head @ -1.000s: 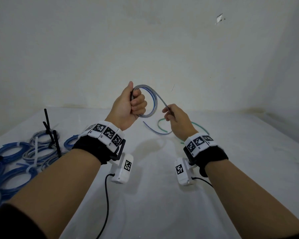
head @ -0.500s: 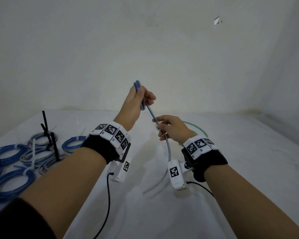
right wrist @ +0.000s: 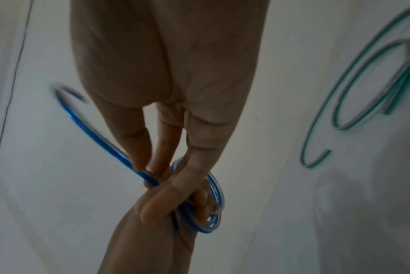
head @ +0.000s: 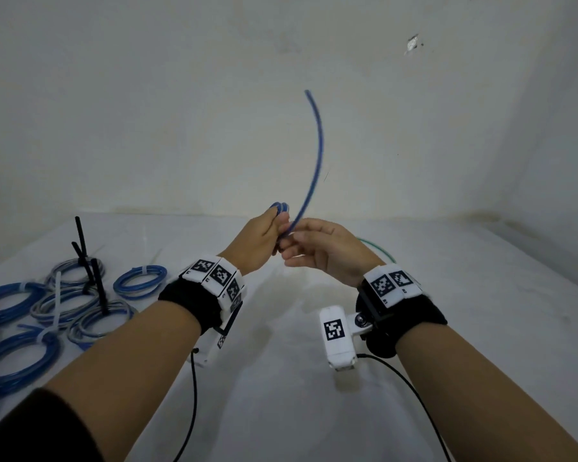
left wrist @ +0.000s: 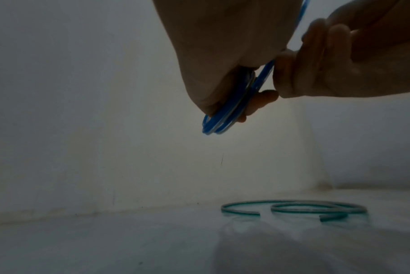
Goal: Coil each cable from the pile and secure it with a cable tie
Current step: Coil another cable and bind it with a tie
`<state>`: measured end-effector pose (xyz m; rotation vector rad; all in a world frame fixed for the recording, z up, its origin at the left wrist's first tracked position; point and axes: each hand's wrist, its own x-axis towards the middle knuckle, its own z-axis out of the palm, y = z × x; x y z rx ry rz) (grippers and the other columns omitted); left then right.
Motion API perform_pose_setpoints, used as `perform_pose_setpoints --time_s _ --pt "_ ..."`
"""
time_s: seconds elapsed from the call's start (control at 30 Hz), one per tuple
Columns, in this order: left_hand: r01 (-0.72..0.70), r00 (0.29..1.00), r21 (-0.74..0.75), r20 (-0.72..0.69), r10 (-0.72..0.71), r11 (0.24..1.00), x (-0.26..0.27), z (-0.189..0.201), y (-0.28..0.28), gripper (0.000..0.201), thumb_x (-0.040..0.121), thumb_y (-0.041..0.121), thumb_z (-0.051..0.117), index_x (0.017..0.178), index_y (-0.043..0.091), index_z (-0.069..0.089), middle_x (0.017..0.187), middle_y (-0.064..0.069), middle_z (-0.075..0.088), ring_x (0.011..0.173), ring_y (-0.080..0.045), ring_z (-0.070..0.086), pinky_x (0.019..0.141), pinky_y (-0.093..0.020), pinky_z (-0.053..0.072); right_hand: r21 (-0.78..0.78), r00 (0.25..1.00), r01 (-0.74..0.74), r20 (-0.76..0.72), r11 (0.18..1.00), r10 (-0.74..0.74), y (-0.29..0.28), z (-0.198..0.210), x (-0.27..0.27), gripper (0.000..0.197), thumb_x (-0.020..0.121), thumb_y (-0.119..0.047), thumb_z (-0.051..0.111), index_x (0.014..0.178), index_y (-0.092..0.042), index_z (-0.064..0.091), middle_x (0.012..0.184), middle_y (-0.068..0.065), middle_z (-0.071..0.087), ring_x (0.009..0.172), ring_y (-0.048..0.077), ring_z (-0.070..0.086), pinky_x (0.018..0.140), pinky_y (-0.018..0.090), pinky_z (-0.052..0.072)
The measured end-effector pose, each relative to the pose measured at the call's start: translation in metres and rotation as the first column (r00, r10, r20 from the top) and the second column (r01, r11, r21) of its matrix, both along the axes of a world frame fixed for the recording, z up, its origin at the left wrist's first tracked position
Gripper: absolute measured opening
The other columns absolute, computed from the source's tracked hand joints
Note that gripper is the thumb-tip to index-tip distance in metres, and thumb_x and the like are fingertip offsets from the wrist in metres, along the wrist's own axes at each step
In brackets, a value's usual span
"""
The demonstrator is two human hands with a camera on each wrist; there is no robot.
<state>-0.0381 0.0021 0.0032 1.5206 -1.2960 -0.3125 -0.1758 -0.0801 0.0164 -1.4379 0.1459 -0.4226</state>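
A blue cable (head: 316, 151) is held in the air above the white table. My left hand (head: 264, 235) grips its small coil (left wrist: 225, 115) between thumb and fingers. My right hand (head: 317, 248) sits against the left and pinches the cable just beside the coil (right wrist: 213, 204). From there the free tail (right wrist: 93, 133) arcs up toward the wall. A loose green cable (left wrist: 293, 209) lies on the table behind my hands, also in the right wrist view (right wrist: 354, 96).
Several tied blue and grey coils (head: 137, 281) lie at the left of the table (head: 481, 311), with black cable ties (head: 80, 241) sticking up and white ties (head: 55, 301) among them. A wall stands close behind.
The cable's tail, hanging down toward the table half a second ago, has swung up into the air. My right hand has closed in against my left hand.
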Motion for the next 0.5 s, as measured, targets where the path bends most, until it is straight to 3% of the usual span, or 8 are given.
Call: perform_pose_setpoints --time_s 0.1,0.27,0.4,0.47,0.5 --pt "-0.010 0.984 0.022 -0.175 0.013 1.000 -0.006 -0.001 0.000 0.034 0.103 0.025 0.030 0.079 0.010 0.048 0.063 0.002 0.044 0.047 -0.005 0.040 0.046 -0.014 0.033 0.059 0.977 0.166 0.127 0.984 -0.172 -0.003 0.009 0.002 0.015 0.095 -0.005 0.047 0.090 -0.005 0.061 0.078 0.005 0.061 0.058 0.011 0.059 0.058 0.021 0.052" --pt "-0.031 0.956 0.089 -0.287 0.055 0.996 -0.007 -0.002 0.000 0.045 0.102 0.034 0.030 0.073 0.009 0.054 0.061 -0.005 0.043 0.045 -0.010 0.033 0.041 -0.016 0.026 0.178 0.930 0.275 0.200 0.945 -0.309 -0.008 0.024 0.002 0.022 0.094 -0.003 0.050 0.115 -0.001 0.053 0.082 0.008 0.064 0.059 0.014 0.057 0.058 0.022 0.052" --pt "0.093 0.941 0.111 -0.333 -0.051 0.989 -0.020 0.011 0.005 0.060 0.099 0.052 0.018 0.069 0.011 0.051 0.047 0.004 0.032 0.040 -0.010 0.025 0.043 -0.019 0.023 0.324 0.823 0.506 0.096 0.799 -0.560 -0.015 0.017 0.010 0.065 0.087 -0.002 0.063 0.139 0.003 0.025 0.070 0.010 0.059 0.051 0.012 0.058 0.054 0.021 0.053" --pt "0.113 0.934 0.114 -0.351 -0.066 0.987 -0.024 0.016 0.006 0.057 0.096 0.055 0.023 0.069 0.013 0.050 0.047 0.005 0.029 0.041 -0.010 0.022 0.043 -0.020 0.021 0.338 0.775 0.592 0.010 0.732 -0.631 -0.022 0.011 0.011 0.084 0.081 -0.005 0.071 0.142 0.002 0.015 0.075 0.012 0.060 0.052 0.013 0.059 0.053 0.022 0.054" --pt "0.121 0.927 0.106 -0.368 -0.074 0.987 -0.024 0.018 0.007 0.051 0.097 0.052 0.030 0.069 0.013 0.048 0.047 0.006 0.028 0.041 -0.009 0.021 0.043 -0.019 0.020 0.267 0.756 0.636 -0.029 0.724 -0.653 -0.024 0.008 0.009 0.086 0.079 -0.010 0.075 0.142 -0.001 0.016 0.079 0.012 0.060 0.054 0.014 0.061 0.054 0.023 0.055"
